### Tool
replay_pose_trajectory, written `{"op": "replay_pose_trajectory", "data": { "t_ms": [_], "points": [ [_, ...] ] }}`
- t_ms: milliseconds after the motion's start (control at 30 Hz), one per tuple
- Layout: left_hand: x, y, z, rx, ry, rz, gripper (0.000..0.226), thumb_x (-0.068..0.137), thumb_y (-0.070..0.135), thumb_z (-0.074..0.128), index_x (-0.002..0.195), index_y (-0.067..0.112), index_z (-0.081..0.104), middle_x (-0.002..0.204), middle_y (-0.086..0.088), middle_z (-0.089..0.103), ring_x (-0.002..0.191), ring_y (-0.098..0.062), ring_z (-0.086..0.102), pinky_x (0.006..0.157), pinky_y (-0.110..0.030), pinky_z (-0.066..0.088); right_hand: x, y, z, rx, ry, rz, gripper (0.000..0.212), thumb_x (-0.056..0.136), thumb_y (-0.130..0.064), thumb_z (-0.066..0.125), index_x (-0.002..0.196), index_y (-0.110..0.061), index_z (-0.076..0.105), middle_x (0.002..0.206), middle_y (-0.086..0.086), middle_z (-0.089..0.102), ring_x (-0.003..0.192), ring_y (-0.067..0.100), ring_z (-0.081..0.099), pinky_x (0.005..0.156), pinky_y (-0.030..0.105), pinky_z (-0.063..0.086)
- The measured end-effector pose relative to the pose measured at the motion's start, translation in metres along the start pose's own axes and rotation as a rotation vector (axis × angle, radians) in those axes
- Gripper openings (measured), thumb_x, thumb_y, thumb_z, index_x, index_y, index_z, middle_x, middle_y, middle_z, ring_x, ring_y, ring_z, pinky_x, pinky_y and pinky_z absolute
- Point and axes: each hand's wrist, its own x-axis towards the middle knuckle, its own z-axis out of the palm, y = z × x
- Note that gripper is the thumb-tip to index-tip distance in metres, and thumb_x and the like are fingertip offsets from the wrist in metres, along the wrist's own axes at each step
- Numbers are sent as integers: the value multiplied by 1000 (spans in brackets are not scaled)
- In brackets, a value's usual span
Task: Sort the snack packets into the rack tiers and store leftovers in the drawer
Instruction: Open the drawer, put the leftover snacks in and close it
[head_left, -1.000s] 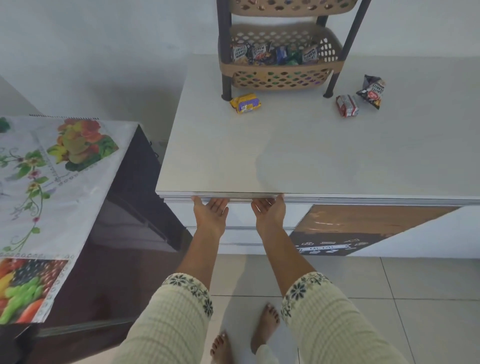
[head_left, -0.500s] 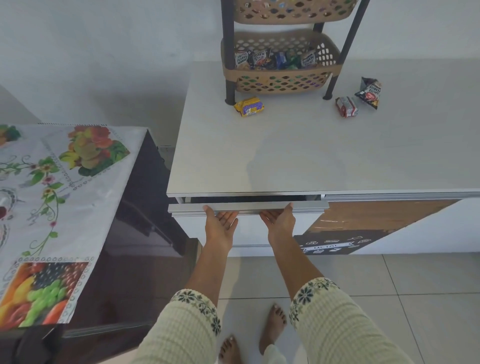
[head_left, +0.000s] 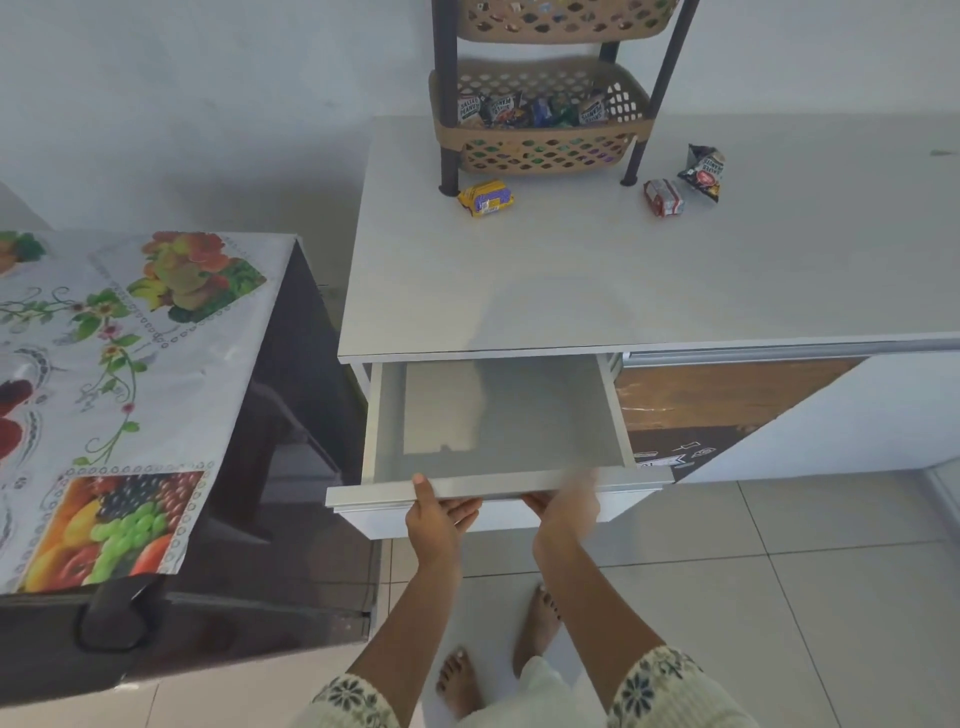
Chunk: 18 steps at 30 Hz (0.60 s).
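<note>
The drawer (head_left: 374, 496) under the white counter (head_left: 571, 280) stands pulled out, and its grey inside shows nothing in it. My left hand (head_left: 439, 519) grips the drawer's front rim, thumb on top. My right hand (head_left: 563, 514) is blurred at the same rim; its grip is unclear. The tan rack (head_left: 545, 150) stands at the counter's back, with several packets (head_left: 530, 109) in its lower tier. On the counter lie a yellow packet (head_left: 485, 197), a red-silver packet (head_left: 663, 197) and a black packet (head_left: 704, 171).
A dark table with a fruit-print cloth (head_left: 130, 364) stands close on the left of the drawer. To the right, a second drawer front (head_left: 779, 353) is closed. My bare feet (head_left: 540, 623) are on the tiled floor below the drawer.
The drawer has slid from nearly closed to far out, both hands coming back with its front. The right hand now blurs with motion at the rim.
</note>
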Motion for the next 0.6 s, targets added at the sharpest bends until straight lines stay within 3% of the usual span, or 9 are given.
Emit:
{"op": "replay_pose_trajectory", "data": {
  "t_ms": [167,233,333,433,600],
  "points": [
    [-12,-2,-16,131,-24,24,54,103,45,34,91,-1,61,86,-20,69,78,-33,67,83,-44,55,-8,-2,-21,-81,-69,49,46,103,-47,32,113,-8,55,102,23,68,72,34,70,74,46,61],
    [-12,3,-21,230,-35,-3,58,102,48,33,88,-1,61,84,-19,70,75,-31,68,73,-39,57,-8,-9,-25,-153,-96,76,50,103,-48,30,114,-5,54,98,22,68,74,33,70,70,44,61],
    [-12,11,-31,400,-35,14,61,101,51,32,72,3,56,63,-14,69,58,-24,69,55,-29,54,-10,-19,-28,-324,-160,163,72,98,-62,27,101,2,59,85,21,69,70,33,71,58,40,61],
    [-13,19,-35,509,-42,137,61,101,49,35,64,4,53,50,-8,63,47,-19,66,51,-29,56,-19,-27,-29,-465,-311,264,85,93,-71,25,92,4,65,71,18,69,61,31,71,52,34,58],
    [-17,43,-18,547,-119,454,62,102,45,36,53,12,56,45,-2,62,46,-15,65,65,-39,62,-43,-41,-7,-606,-517,233,77,97,-63,29,88,3,67,56,12,66,57,25,72,51,28,55]
  ]
}}
